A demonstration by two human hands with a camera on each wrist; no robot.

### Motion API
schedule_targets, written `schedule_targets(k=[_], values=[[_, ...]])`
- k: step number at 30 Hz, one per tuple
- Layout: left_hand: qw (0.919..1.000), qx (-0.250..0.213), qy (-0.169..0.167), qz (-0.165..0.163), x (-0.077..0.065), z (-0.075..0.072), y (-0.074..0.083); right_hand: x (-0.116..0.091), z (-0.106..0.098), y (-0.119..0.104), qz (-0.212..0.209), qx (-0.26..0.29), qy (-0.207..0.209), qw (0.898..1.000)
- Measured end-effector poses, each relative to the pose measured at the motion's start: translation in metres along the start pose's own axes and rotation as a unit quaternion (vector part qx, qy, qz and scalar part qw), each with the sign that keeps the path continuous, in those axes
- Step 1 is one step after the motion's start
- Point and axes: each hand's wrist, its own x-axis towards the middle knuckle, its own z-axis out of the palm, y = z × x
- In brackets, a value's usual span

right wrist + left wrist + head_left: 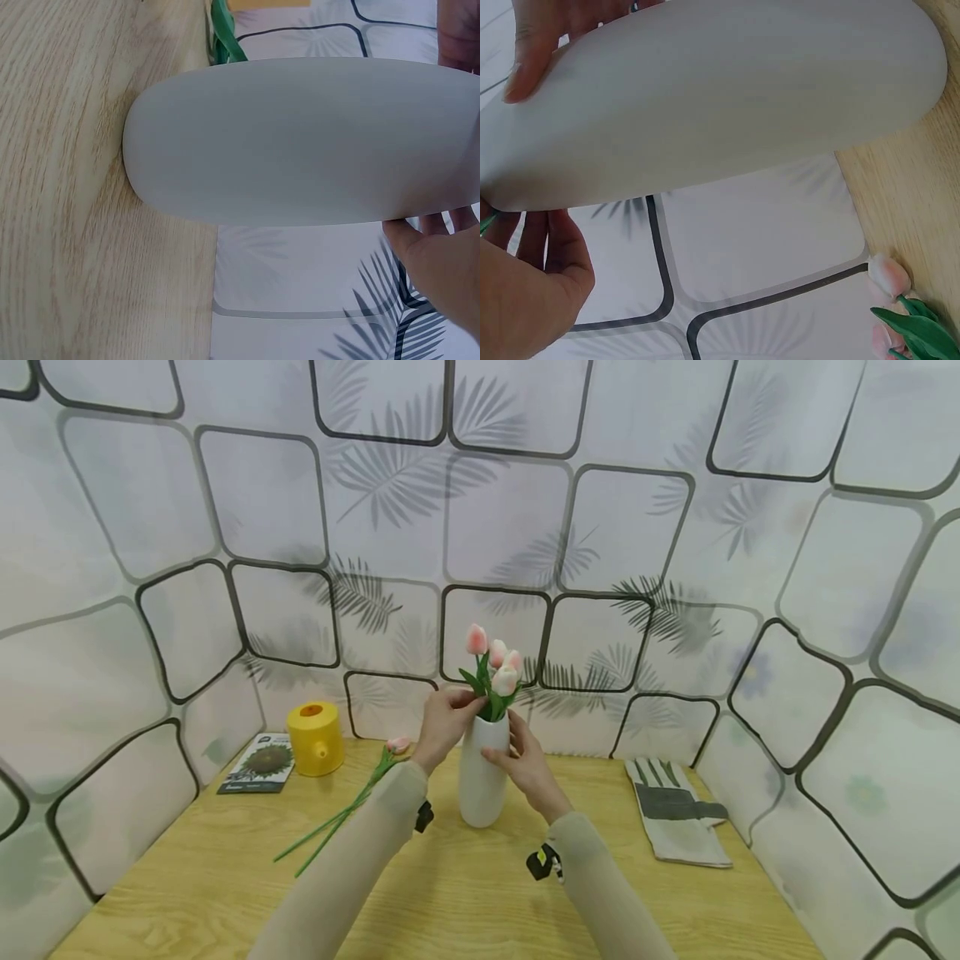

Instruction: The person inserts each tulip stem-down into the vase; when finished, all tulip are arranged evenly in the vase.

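Observation:
A tall white vase (482,781) stands upright on the table, with several pink-and-white artificial tulips (504,681) rising from its mouth. At the rim my left hand (446,727) has its fingers bent among the green leaves and pinches the tulip stems there; the fingertips are partly hidden. My right hand (528,768) holds the vase's right side near the top, thumb on the near face and fingers behind. The left wrist view shows both the left hand (532,292) and the right hand (547,37) at the vase's upper end.
Loose tulips (367,789) lie on the wooden table (472,902), left of the vase and partly behind my left forearm. Further left are a yellow watering can (315,743) and a seed packet (262,764). Grey-and-white gloves (675,814) lie at right. A patterned curtain surrounds the table.

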Motion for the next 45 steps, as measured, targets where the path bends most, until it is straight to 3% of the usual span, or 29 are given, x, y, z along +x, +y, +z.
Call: schedule_targets(k=[15, 23, 31, 45], values=[[0.9996, -0.005, -0.020, -0.018, 0.001, -0.004, 0.001, -0.001, -0.001, -0.002, 0.006, 0.001, -0.005, 1.000], [0.9993, -0.012, -0.033, -0.011, 0.001, -0.006, 0.001, 0.001, -0.002, -0.002, -0.001, 0.004, -0.003, 1.000], [0.9984, -0.009, -0.045, -0.031, 0.002, -0.006, -0.001, 0.000, -0.002, -0.003, -0.005, 0.000, -0.002, 1.000], [0.9953, -0.058, -0.078, 0.003, -0.005, -0.023, -0.015, -0.001, 0.000, 0.000, -0.004, -0.001, 0.003, 1.000]])
